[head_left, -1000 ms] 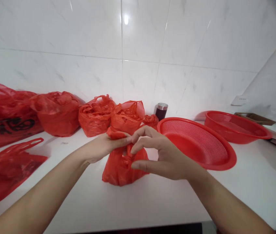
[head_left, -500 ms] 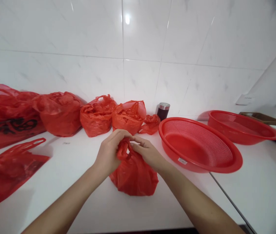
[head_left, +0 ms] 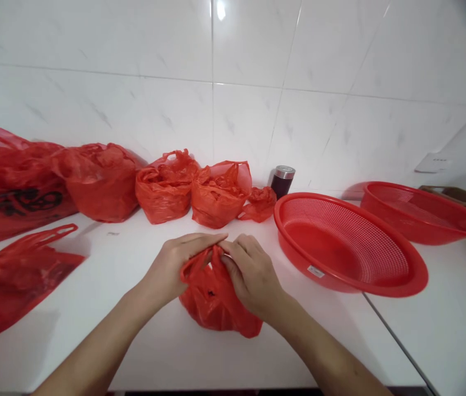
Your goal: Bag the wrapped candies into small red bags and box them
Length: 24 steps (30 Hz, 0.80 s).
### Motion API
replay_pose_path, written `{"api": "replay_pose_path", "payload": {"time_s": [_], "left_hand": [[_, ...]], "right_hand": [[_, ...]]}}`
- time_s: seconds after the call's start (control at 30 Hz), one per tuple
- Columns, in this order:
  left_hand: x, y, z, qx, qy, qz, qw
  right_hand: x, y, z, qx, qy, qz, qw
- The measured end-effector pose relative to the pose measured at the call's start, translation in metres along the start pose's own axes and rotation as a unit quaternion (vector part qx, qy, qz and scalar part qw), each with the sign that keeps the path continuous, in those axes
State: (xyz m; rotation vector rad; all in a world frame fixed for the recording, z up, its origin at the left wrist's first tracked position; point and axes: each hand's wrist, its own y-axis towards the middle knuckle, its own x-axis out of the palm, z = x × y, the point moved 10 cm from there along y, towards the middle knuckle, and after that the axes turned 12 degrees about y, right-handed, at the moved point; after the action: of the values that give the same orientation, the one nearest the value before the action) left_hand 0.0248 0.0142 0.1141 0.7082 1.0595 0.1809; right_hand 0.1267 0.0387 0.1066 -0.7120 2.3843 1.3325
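**Both hands pinch the neck of a small red bag on a white table**

A smooth white table [head_left: 134, 352] fills the lower half of the frame, with a thin seam running across it at the lower right. Behind it stands a wall of large glossy white tiles [head_left: 154, 66] with faint grey veining, and a lamp glints off it at the top centre.

Just below the centre of the frame the small red bag [head_left: 216, 300] sits on the table, thin, crinkled plastic bulging into a rounded lump. The left hand [head_left: 171, 267] and the right hand [head_left: 251, 275] meet over its top, fingertips together and closed on the gathered neck.

Along the wall stands a row of the same filmy red plastic. A big bag with black lettering [head_left: 6, 181] is at the far left, and three puffed bags run from there toward the centre [head_left: 101, 181]. A flat, limp bag [head_left: 14, 280] with loop handles lies at the lower left.

Right of centre a round red plastic colander [head_left: 352, 247], finely perforated, rests tilted on the table. A second red basin [head_left: 422, 212] stands behind it toward the right edge. A dark jar with a metal lid [head_left: 282, 180] stands by the wall, just left of the colander's rim.
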Motion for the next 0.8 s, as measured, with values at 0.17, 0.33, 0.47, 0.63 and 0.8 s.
{"api": "replay_pose_path", "payload": {"time_s": [0.17, 0.33, 0.47, 0.63, 0.8], "left_hand": [[-0.014, -0.036, -0.058, -0.105, 0.058, 0.051, 0.991], [-0.006, -0.075, -0.109, -0.283, 0.032, 0.068, 0.956], [0.013, -0.055, -0.102, -0.271, -0.016, 0.089, 0.958], [0.057, -0.019, -0.093, -0.204, -0.013, 0.003, 0.979], [0.081, -0.016, -0.105, -0.214, 0.030, -0.065, 0.974]], "right_hand": [[-0.017, -0.030, 0.031, 0.068, -0.006, 0.018, 0.998], [-0.016, -0.064, 0.079, 0.164, -0.002, -0.014, 0.986], [-0.006, -0.063, 0.103, 0.274, 0.000, -0.021, 0.961], [0.029, -0.054, 0.103, 0.316, -0.055, -0.115, 0.940], [0.047, -0.061, 0.099, 0.284, -0.060, -0.174, 0.941]]}}
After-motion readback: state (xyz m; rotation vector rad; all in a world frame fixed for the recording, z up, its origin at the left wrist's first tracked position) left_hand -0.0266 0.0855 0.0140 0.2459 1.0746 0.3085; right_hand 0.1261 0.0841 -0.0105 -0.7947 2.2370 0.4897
